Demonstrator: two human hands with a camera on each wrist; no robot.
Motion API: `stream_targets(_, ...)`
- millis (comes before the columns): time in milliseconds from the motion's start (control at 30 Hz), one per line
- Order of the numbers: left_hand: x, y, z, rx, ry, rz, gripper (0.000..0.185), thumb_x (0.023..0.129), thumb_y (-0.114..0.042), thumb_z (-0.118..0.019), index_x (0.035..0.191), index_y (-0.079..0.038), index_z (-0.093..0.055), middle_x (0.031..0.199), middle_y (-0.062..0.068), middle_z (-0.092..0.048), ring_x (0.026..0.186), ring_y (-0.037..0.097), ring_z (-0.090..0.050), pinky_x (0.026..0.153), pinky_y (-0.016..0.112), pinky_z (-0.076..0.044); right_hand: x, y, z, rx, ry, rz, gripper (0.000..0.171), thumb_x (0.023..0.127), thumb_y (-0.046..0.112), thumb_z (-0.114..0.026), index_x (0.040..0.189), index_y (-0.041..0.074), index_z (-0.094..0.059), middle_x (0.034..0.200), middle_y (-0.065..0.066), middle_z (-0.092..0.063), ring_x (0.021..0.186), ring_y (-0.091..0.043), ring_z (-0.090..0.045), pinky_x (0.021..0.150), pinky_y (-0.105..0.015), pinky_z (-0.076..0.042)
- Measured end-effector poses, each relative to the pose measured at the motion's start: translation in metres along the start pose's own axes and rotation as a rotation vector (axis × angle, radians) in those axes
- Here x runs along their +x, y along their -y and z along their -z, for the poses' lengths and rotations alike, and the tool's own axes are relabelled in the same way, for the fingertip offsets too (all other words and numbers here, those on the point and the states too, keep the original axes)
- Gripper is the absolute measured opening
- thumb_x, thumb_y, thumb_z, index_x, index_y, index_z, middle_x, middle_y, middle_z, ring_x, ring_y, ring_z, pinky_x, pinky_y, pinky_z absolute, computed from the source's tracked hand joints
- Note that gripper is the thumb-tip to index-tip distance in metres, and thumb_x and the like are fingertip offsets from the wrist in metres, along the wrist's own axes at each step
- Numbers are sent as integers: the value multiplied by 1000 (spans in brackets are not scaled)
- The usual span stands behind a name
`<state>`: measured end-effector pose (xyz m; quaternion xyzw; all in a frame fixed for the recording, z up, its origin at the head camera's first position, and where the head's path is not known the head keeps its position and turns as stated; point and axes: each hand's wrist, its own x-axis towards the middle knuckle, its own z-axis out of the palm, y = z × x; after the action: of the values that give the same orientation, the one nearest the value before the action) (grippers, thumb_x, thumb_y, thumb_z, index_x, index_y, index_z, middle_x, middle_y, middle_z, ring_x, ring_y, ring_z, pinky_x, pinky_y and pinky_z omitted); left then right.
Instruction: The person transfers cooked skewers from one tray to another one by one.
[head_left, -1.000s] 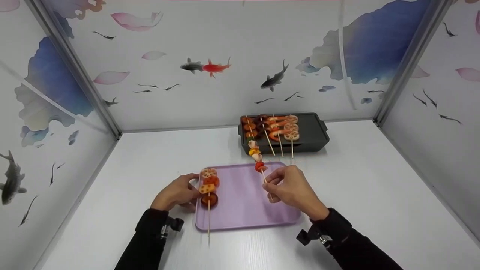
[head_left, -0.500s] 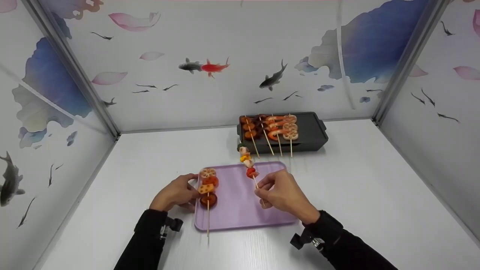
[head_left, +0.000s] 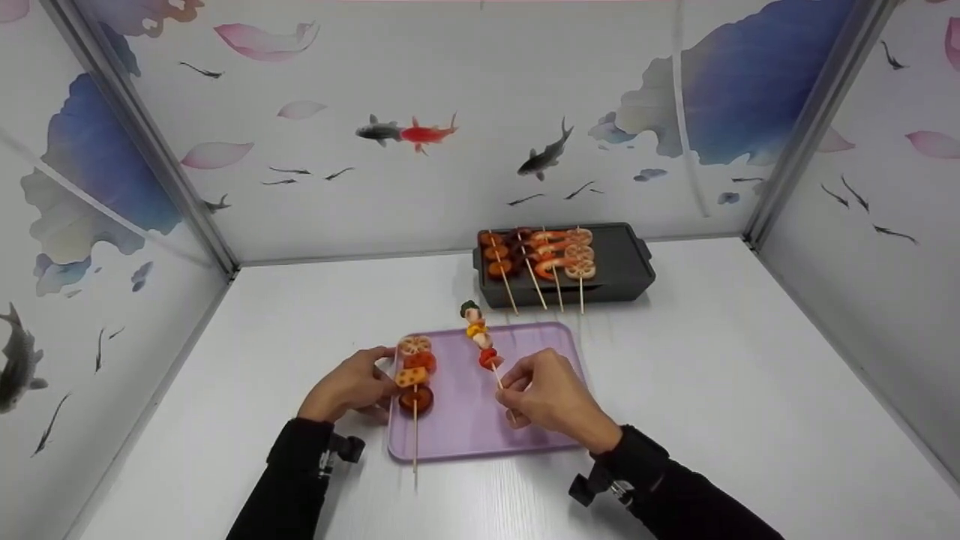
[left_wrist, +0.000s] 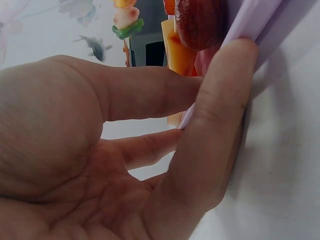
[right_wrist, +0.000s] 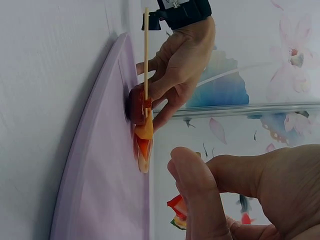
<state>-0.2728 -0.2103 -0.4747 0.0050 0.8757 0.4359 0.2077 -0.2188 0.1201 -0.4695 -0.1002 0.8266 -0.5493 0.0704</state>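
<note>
A lilac tray [head_left: 517, 427] lies in front of me. My left hand [head_left: 384, 381] grips its left rim; in the left wrist view the fingers [left_wrist: 220, 100] curl round the tray edge [left_wrist: 255, 25]. A skewer [head_left: 416, 371] with lotus root, orange, yellow and dark slices lies on the tray beside that hand. My right hand [head_left: 507, 387] pinches the stick of a second skewer [head_left: 478, 335] of mixed pieces with a green tip, held tilted above the tray. The right wrist view shows the thumb [right_wrist: 195, 200], the tray [right_wrist: 100, 150] and the lying skewer [right_wrist: 145, 125].
A black grill pan [head_left: 619, 262] stands behind the tray with several skewers [head_left: 551, 259] of shrimp, lotus root and sausage, sticks pointing toward me. Patterned walls close in the white table [head_left: 720, 375] on the left, back and right.
My right hand has carried the mixed skewer left and toward me, from in front of the grill pan to above the tray. The left hand has stayed on the tray rim.
</note>
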Motion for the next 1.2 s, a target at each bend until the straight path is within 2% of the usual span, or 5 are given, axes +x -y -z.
stream_targets(233, -1, 1, 1, -10, -1, -18, 82, 105, -8, -76, 179, 0, -41, 116, 17, -75, 88, 22, -79, 71, 35, -72, 2, -1, -11, -80, 1, 10, 6, 93, 5, -90, 93, 1, -85, 81, -5, -83, 65, -9, -76, 63, -20, -59)
stream_targets(467, -1, 0, 1, 6, 5, -9, 80, 107, -15, -79, 178, -2, -43, 117, 18, -74, 90, 23, -80, 72, 36, -72, 2, -4, -21, -76, 32, 7, 4, 93, 3, -89, 93, 1, -85, 82, -6, -83, 67, -9, -75, 63, -20, -60)
stream_targets(733, 0, 0, 1, 16, -1, -1, 82, 107, -16, -79, 178, -2, -42, 119, 19, -75, 89, 24, -81, 72, 36, -71, 3, -5, -36, -110, 54, 32, 4, 90, 4, -88, 88, 3, -85, 76, -1, -80, 64, -6, -69, 62, -19, -54)
stream_targets(1200, -2, 1, 1, 3, 9, -24, 79, 107, -11, -75, 179, -1, -42, 119, 19, -76, 89, 23, -81, 72, 36, -72, -1, -1, -56, -62, 101, -2, 9, 89, 4, -93, 87, 3, -84, 75, -1, -80, 59, -5, -70, 55, -18, -53)
